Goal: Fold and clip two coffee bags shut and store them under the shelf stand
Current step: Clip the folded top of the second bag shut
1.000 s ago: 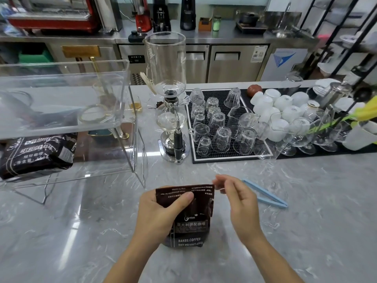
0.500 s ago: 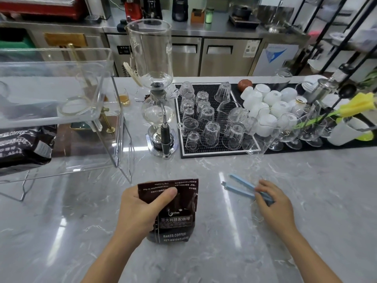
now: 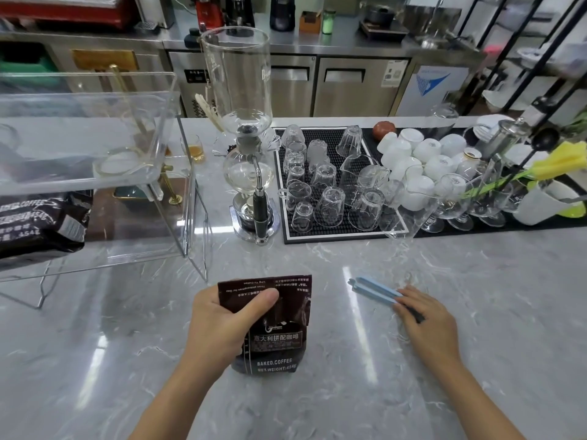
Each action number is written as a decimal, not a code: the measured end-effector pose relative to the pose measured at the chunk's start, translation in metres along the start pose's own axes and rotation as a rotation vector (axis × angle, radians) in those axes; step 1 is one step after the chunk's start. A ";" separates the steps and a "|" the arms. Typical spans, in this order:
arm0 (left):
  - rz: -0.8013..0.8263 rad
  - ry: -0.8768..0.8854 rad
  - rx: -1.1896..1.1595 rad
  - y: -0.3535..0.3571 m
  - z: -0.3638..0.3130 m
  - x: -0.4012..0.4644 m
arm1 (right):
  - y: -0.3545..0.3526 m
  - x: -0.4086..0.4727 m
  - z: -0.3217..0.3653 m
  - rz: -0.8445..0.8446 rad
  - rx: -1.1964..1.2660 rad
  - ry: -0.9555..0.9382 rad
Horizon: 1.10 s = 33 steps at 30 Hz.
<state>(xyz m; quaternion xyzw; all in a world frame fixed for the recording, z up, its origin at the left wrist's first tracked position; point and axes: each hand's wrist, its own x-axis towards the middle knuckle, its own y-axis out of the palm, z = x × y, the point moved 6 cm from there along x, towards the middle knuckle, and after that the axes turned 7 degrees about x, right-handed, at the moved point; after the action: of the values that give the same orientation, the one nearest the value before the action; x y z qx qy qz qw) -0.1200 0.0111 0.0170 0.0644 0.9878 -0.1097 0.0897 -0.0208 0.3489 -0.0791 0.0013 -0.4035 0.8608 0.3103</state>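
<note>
A dark brown coffee bag [image 3: 278, 341] stands on the marble counter near me, its top folded over. My left hand [image 3: 224, 325] grips the bag's folded top, thumb pressed across the front. To the right lies a light blue clip [image 3: 374, 291], open in a V; my right hand [image 3: 425, 319] rests on its near end with the fingers over it. A second dark coffee bag [image 3: 38, 225] lies under the clear acrylic shelf stand [image 3: 178, 192] at the left.
A glass siphon coffee maker [image 3: 251, 173] stands behind the bag. A black mat [image 3: 333, 230] holds several upturned glasses, with white cups [image 3: 416, 154] and stemmed glasses to the right. A yellow flower [image 3: 559, 163] is at the far right.
My right hand left the bag's top and moved right onto the blue clip. My left hand keeps hold of the folded bag.
</note>
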 end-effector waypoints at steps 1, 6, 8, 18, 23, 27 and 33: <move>0.003 0.001 -0.003 0.000 0.000 0.000 | 0.000 0.000 0.000 -0.008 0.017 0.003; 0.027 0.012 -0.012 0.001 0.000 0.001 | 0.000 -0.005 0.013 -0.034 0.216 0.063; 0.033 0.016 -0.013 0.001 0.000 0.001 | 0.000 -0.005 0.024 -0.040 0.345 0.112; 0.043 0.010 -0.011 0.000 0.003 0.001 | -0.008 -0.015 0.111 0.141 0.892 0.137; 0.065 0.032 -0.002 0.001 0.000 0.000 | -0.004 -0.016 0.140 0.280 0.932 0.085; 0.120 0.042 0.025 0.008 -0.003 0.000 | -0.005 -0.016 0.153 0.327 0.806 0.013; 0.229 0.110 0.026 0.034 -0.018 -0.003 | -0.018 -0.022 0.160 0.322 0.690 0.039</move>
<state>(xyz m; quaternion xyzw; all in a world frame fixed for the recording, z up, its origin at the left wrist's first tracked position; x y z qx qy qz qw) -0.1151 0.0477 0.0276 0.1840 0.9759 -0.1080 0.0466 -0.0329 0.2344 0.0356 0.0256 -0.0789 0.9836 0.1599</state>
